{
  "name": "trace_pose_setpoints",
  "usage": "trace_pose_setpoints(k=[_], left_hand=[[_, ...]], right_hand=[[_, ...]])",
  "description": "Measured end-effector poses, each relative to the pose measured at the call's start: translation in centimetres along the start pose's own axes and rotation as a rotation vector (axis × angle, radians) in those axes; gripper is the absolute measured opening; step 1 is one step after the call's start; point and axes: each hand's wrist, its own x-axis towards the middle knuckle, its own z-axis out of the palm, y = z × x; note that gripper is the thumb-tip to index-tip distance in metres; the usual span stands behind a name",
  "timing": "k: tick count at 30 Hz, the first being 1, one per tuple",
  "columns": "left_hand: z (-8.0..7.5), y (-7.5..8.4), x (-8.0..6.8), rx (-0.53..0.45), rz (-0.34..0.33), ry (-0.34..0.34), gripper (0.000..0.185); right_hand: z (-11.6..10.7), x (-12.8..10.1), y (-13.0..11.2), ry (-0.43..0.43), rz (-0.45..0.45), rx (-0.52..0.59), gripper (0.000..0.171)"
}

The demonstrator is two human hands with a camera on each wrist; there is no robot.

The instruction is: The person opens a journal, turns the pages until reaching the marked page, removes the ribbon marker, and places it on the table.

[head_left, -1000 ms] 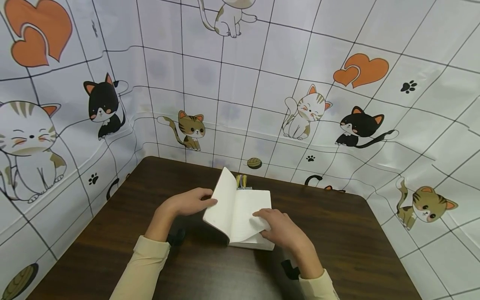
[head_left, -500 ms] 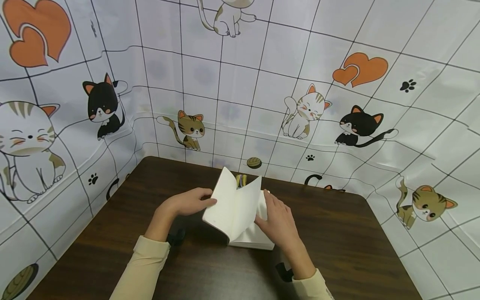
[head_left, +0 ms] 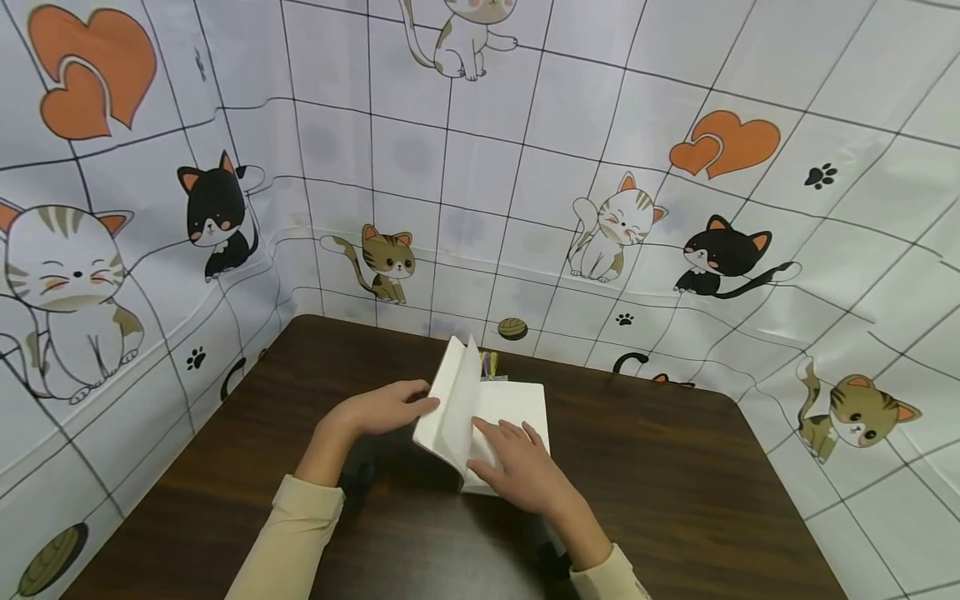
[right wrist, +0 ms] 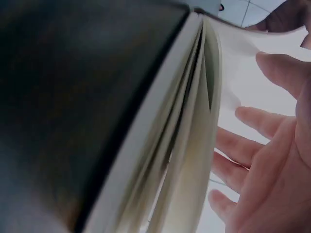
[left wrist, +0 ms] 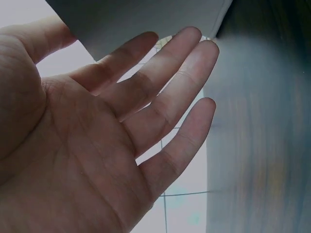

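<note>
Notebook (head_left: 510,404): white, blank pages, lying open on the dark wood-grain tabletop (head_left: 675,483), near its far edge. The left-hand leaves stand raised at a steep tilt; the right-hand page lies flat. Yellow ribbon markers (head_left: 489,364) show at the top of the spine.

Left hand (head_left: 378,408): behind the raised leaves, fingers straight and relaxed, propping them from the outer side. In the left wrist view the palm (left wrist: 73,160) is open, with the fingertips against the underside of the leaf; the thumb's contact is hard to make out there.

Right hand (head_left: 521,467): laid palm down on the flat right-hand page, at the lower part near the spine, fingers spread and straight, gripping nothing. In the right wrist view its fingers (right wrist: 269,121) lie against the paper beside the fanned page edges (right wrist: 189,145).

Sleeves: cream cuffs on both forearms, the left (head_left: 303,517) and the right (head_left: 607,575).

Surroundings: a white sheet (head_left: 525,167) printed with a black grid, cartoon cats, orange hearts and paw marks, hung round the tabletop on three sides.
</note>
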Motion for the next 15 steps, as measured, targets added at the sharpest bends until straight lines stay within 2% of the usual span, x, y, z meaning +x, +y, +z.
trace_pose_setpoints(k=[4,9,15], left_hand=[[-0.01,-0.3,0.22,-0.027,0.016,-0.017,0.06],[-0.02,-0.79,0.52,-0.059,-0.012,-0.022,0.062],[-0.3,-0.57,0.35,-0.036,0.001,0.014,0.054]], right_hand=[[0.19,-0.06,-0.64,-0.021,0.001,0.022,0.066],[0.28,-0.07,-1.06,-0.021,0.029,0.017,0.067],[0.47,0.04,-1.09,-0.01,0.034,-0.008,0.071]])
